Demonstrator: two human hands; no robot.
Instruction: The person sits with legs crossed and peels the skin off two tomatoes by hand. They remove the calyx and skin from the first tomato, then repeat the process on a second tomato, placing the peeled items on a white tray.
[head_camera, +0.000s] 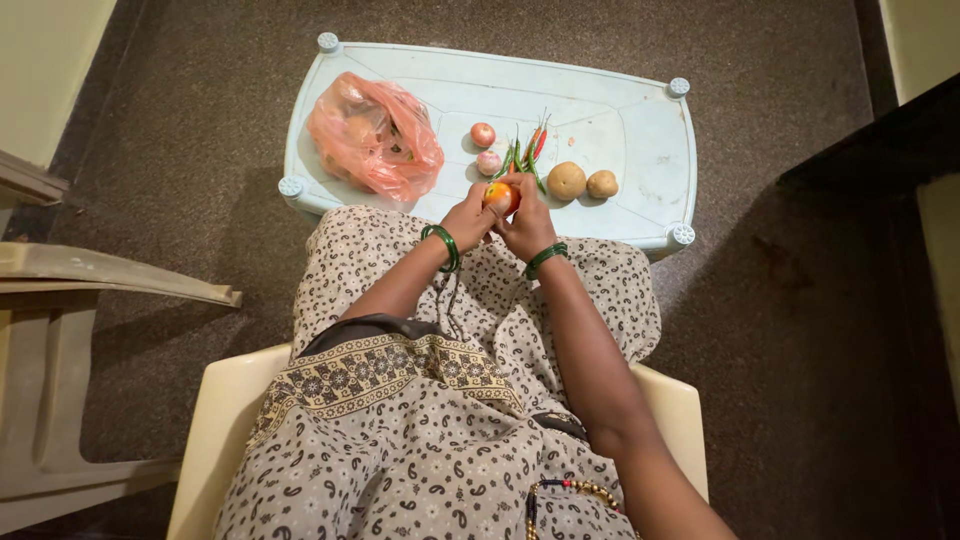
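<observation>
My left hand (467, 217) and my right hand (528, 222) both hold one orange-red tomato (500, 195) just above my lap, at the near edge of a pale blue plastic table (640, 140). Green bangles sit on both wrists. On the table just beyond the hands lie two small onions (483, 134) (489, 162), several green and red chillies (530, 148) and two potatoes (566, 181) (602, 184).
A pink plastic bag (375, 135) with produce inside lies on the table's left part. I sit on a cream plastic chair (225, 420). Another cream chair (60, 330) stands at the left. Brown carpet covers the floor; a dark cabinet edge (880, 160) is at the right.
</observation>
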